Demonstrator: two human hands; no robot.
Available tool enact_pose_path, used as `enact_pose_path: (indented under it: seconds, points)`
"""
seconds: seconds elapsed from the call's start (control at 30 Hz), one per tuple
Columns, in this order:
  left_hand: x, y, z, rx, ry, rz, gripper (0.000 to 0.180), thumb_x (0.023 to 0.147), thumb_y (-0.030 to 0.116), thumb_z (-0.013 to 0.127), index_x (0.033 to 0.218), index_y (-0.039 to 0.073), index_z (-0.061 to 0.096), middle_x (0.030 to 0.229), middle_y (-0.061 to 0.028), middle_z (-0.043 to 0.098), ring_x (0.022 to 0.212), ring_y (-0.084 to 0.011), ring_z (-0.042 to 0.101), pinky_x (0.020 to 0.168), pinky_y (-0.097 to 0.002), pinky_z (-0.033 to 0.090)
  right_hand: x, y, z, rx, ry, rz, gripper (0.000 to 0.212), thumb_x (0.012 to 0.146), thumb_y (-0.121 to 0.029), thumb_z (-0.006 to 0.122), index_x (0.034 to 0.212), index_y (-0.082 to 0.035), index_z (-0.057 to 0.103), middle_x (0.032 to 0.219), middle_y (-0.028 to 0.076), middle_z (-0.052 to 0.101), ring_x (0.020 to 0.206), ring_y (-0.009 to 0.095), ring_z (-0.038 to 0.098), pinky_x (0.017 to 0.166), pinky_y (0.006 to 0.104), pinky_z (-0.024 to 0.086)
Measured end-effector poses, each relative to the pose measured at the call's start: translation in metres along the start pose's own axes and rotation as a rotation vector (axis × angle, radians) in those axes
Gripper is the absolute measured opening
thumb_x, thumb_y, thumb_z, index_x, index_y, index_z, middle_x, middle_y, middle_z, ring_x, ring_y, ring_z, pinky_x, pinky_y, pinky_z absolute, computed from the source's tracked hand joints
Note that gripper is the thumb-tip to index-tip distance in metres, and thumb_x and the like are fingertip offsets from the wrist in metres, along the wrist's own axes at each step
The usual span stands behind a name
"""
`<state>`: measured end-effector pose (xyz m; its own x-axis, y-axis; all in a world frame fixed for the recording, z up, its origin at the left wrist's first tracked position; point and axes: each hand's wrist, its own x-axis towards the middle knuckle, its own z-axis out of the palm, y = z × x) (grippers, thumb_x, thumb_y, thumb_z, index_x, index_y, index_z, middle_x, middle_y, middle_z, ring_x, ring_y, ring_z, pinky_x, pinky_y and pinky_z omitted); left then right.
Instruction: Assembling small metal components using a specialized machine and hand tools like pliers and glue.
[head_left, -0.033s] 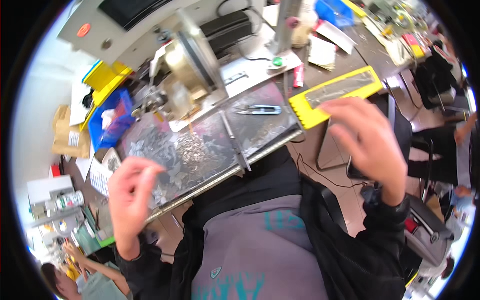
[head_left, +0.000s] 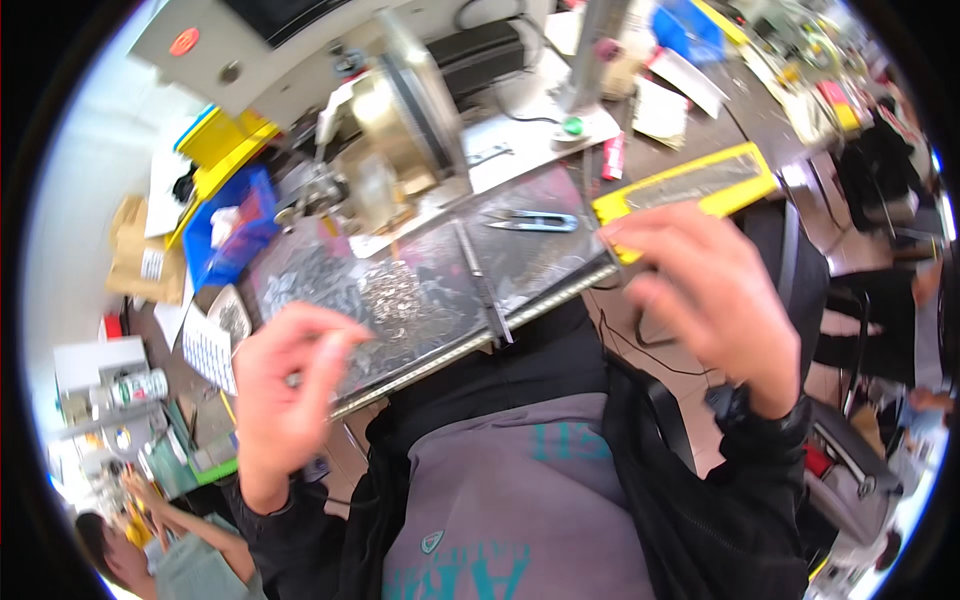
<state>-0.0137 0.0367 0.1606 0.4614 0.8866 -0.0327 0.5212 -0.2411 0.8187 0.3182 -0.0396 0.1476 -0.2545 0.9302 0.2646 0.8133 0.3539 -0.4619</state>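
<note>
My left hand [head_left: 285, 395] is over the left front part of a dark work tray [head_left: 435, 255]. Its thumb and forefinger come together in a pinch; anything between them is too small or blurred to make out. A heap of small silvery metal pieces [head_left: 392, 292] lies on the tray just beyond that hand. My right hand [head_left: 715, 290] hovers by the tray's right corner, thumb apart from the bent fingers, partly in front of a long yellow tray [head_left: 752, 168]. Small blue-handled snips [head_left: 535, 220] lie farther in, past a narrow metal bar [head_left: 482, 280] that crosses the work tray.
Behind the work tray stands a machine with a round brass-coloured drum [head_left: 385, 115]. A blue bin [head_left: 228, 235] and yellow bins [head_left: 222, 150] are at the left. A green button [head_left: 571, 126] sits on a white plate. Another person [head_left: 185, 550] works at the lower left.
My left hand has moved right, nearer the metal pieces. The right hand has shifted slightly left toward the work tray's corner. The whole view has also shifted a little.
</note>
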Motion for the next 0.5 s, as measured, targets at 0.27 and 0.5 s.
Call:
enact_pose_path:
  seconds: [0.27, 0.5]
  points:
    - [0.015, 0.014, 0.024, -0.003, -0.076, 0.299, 0.009, 0.082, 0.004, 0.070, 0.085, 0.012, 0.067, 0.054, 0.0016, 0.053, 0.043, -0.0160, 0.046, 0.056, -0.0290, 0.035, 0.059, -0.071, 0.075, 1.090, -0.256, 0.069, 0.071, 0.088, -0.020, 0.075, 0.146, -0.002, 0.039, 0.091, 0.008, 0.066, 0.075, 0.012, 0.061, 0.064, 0.0251, 0.047]
    - [0.028, 0.007, -0.006, 0.014, -0.096, 0.063, 0.009, 0.082, 0.009, 0.067, 0.085, 0.003, 0.073, 0.061, -0.0036, 0.065, 0.058, -0.0136, 0.055, 0.063, -0.0272, 0.041, 0.062, -0.047, 0.069, 0.753, -0.088, 0.094, 0.027, 0.087, -0.012, 0.076, 0.110, -0.002, 0.065, 0.063, 0.006, 0.062, 0.045, 0.011, 0.049, 0.048, 0.0261, 0.039]
